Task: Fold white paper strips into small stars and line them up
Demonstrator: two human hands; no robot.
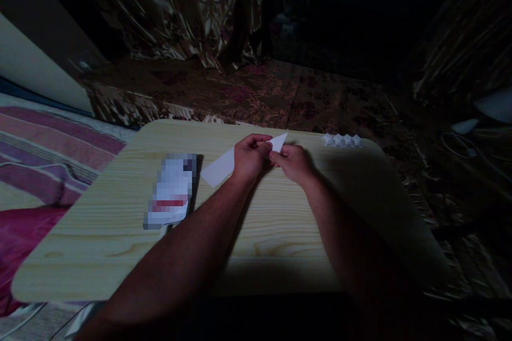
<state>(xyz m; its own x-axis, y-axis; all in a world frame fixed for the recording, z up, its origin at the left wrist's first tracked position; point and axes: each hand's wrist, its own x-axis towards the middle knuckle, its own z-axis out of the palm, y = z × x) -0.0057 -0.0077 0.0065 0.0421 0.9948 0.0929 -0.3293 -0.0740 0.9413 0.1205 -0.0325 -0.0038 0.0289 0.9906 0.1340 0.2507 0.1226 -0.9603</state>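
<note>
Between my two hands is a white paper strip (219, 168), its long flat end slanting down to the left and its other end coming to a point at the upper right. My left hand (251, 155) is closed, pinching the strip near the pointed end. My right hand (294, 161) is closed as well, thumb and fingers gripping the lower edge of that pointed part. The fingertips cover some of the paper, so the exact fold is hidden. Several small white paper stars (342, 140) stand in a row near the far right edge of the table.
A light wood table (272, 245) with rounded corners lies under my arms. On its left is a blurred-out phone-like object (172, 186) with a cable. A striped bed cover (36, 154) is at the left, curtains (208, 5) behind, a lamp (496, 104) at the right.
</note>
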